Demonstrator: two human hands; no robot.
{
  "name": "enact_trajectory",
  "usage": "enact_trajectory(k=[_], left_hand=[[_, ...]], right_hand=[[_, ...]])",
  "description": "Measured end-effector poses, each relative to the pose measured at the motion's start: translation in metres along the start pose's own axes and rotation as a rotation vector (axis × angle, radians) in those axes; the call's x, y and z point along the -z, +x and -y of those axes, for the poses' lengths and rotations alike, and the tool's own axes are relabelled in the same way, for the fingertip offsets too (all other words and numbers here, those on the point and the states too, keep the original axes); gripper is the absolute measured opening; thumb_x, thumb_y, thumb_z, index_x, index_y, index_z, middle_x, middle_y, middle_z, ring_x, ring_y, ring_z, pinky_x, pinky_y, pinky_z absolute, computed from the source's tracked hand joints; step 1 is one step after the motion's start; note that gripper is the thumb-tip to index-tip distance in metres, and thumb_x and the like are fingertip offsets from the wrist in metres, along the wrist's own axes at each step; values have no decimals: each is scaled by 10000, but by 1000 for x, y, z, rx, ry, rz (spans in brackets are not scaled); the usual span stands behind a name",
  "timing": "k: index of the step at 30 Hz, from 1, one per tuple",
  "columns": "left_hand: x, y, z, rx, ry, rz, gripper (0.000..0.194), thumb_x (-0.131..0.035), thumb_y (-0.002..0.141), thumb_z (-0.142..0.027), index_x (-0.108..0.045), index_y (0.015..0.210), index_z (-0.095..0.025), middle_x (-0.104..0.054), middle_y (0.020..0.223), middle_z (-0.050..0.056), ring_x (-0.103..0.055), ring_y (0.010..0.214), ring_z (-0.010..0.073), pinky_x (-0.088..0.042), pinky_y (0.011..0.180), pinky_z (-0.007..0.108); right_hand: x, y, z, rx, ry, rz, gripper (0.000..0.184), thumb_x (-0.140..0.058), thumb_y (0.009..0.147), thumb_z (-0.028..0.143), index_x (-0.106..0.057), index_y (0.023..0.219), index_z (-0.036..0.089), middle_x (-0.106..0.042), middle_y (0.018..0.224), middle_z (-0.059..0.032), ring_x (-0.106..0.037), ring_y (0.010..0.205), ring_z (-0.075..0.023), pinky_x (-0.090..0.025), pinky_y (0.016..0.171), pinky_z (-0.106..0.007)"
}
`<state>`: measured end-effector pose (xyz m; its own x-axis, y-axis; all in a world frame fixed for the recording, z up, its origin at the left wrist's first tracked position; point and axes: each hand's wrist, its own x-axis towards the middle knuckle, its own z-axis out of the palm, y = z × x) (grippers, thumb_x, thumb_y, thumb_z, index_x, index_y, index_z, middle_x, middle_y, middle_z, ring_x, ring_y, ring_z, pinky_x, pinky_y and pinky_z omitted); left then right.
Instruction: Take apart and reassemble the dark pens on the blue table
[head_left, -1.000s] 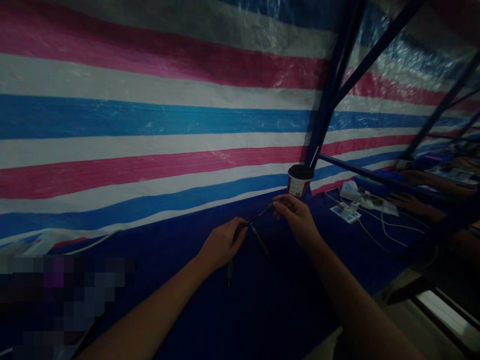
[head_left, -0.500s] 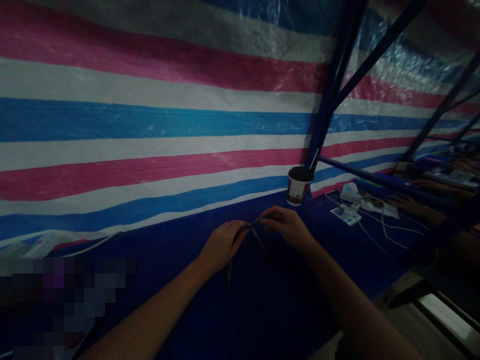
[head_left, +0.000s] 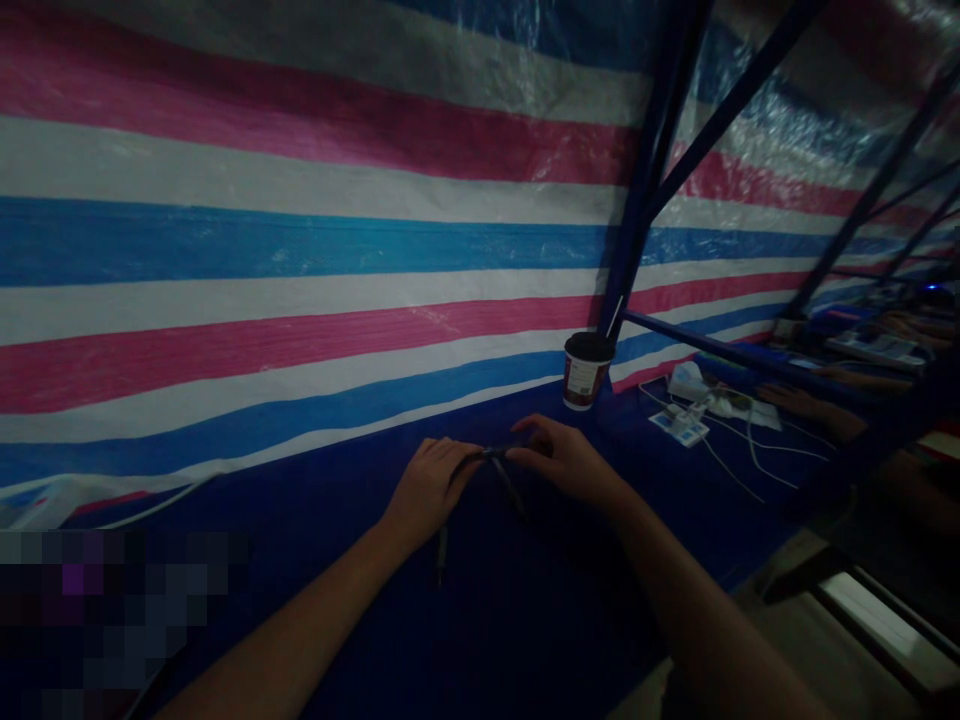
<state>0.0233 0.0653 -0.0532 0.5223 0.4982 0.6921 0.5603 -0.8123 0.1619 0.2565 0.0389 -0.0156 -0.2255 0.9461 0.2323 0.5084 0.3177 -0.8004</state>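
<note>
My left hand (head_left: 429, 492) is closed, thumb and fingertips pinching a thin dark rod-like piece (head_left: 491, 453) held level above the blue table (head_left: 480, 620). At its other end is my right hand (head_left: 564, 462), fingers curled and thumb against the piece; the exact grip is too dark to make out. Below and between the hands, a slim dark pen-like stick (head_left: 508, 487) slants down to the right. Another slim pen-like thing with a narrow tip (head_left: 441, 555) shows just under my left wrist, its upper end hidden by the hand.
A lidded paper cup (head_left: 585, 372) stands beyond my right hand, by a blue metal post (head_left: 626, 230). White cables and a power strip (head_left: 679, 428) lie to the right, near another person's hand (head_left: 791, 400). Striped sheeting (head_left: 300, 245) hangs behind the table.
The view has shifted slightly, so the cup and hands appear further left. My right fingers have changed position, the index lifting from the thumb; the rod now lies more level.
</note>
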Motion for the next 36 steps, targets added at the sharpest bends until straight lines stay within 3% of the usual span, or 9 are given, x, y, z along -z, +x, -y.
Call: enact_trajectory(k=[5, 8, 10, 14, 19, 25, 29, 33, 36], left_hand=[[1, 1, 1, -4, -9, 15, 204, -498, 1055, -298, -676, 1059, -199, -762, 936, 37, -680, 817, 205, -461, 744, 359], [1, 1, 0, 22, -5, 36, 206, -497, 1055, -305, -673, 1069, -199, -762, 937, 37, -678, 819, 204, -459, 746, 357], [2, 1, 0, 20, 2, 45, 217, -492, 1057, -315, -674, 1058, -196, -765, 947, 42, -679, 831, 207, -457, 755, 359], [2, 1, 0, -14, 18, 60, 209, -507, 1052, -312, -685, 1057, -204, -774, 954, 37, -680, 824, 203, -445, 757, 357], [4, 2, 2, 16, 42, 62, 199, -521, 1044, -291, -698, 1076, -207, -782, 949, 35, -691, 836, 201, -443, 793, 368], [13, 7, 4, -182, 193, -41, 187, -546, 1038, -286, -717, 1041, -208, -801, 898, 25, -706, 771, 192, -411, 801, 377], [23, 10, -1, -298, 257, -92, 158, -571, 1026, -241, -716, 1064, -194, -806, 897, 32, -721, 773, 189, -407, 796, 361], [28, 13, -4, -374, 340, -165, 154, -606, 1000, -174, -698, 1122, -197, -807, 939, 31, -712, 850, 202, -406, 788, 352], [26, 13, -1, -349, 395, -206, 144, -620, 987, -193, -722, 1080, -234, -780, 1023, 62, -661, 936, 249, -420, 810, 381]], right_hand=[[3, -1, 1, -71, -91, 42, 496, -470, 1007, 515, -641, 689, 175, -598, 561, -5, -549, 533, -134, -387, 578, -261], [3, -1, 2, 20, -43, -5, 243, -669, 916, 413, -678, 940, 172, -678, 732, -5, -593, 637, -138, -393, 596, -242], [2, -1, 3, 44, -48, 19, 170, -674, 918, 339, -670, 923, 170, -674, 741, 0, -580, 645, -129, -382, 600, -233], [1, -1, 4, -20, -173, 62, 438, -464, 1044, 356, -602, 672, 171, -580, 571, 12, -541, 575, -118, -356, 607, -240], [2, -2, 1, 93, -144, 79, 195, -640, 959, 328, -662, 861, 161, -639, 706, 11, -556, 643, -117, -334, 610, -232], [-3, 0, 7, -34, -65, 151, 514, -457, 1050, 403, -516, 591, 179, -452, 494, 43, -451, 521, -96, -291, 570, -248], [-3, 1, 7, -140, 94, 210, 580, -440, 1044, 476, -480, 544, 186, -388, 434, 66, -361, 431, -75, -266, 505, -245], [-3, 0, 4, -173, 224, 254, 578, -450, 1037, 495, -497, 553, 183, -412, 410, 72, -362, 388, -68, -284, 474, -228], [-3, -3, 4, -117, 241, 369, 557, -462, 1035, 473, -606, 602, 154, -536, 458, 33, -490, 437, -79, -370, 535, -215]])
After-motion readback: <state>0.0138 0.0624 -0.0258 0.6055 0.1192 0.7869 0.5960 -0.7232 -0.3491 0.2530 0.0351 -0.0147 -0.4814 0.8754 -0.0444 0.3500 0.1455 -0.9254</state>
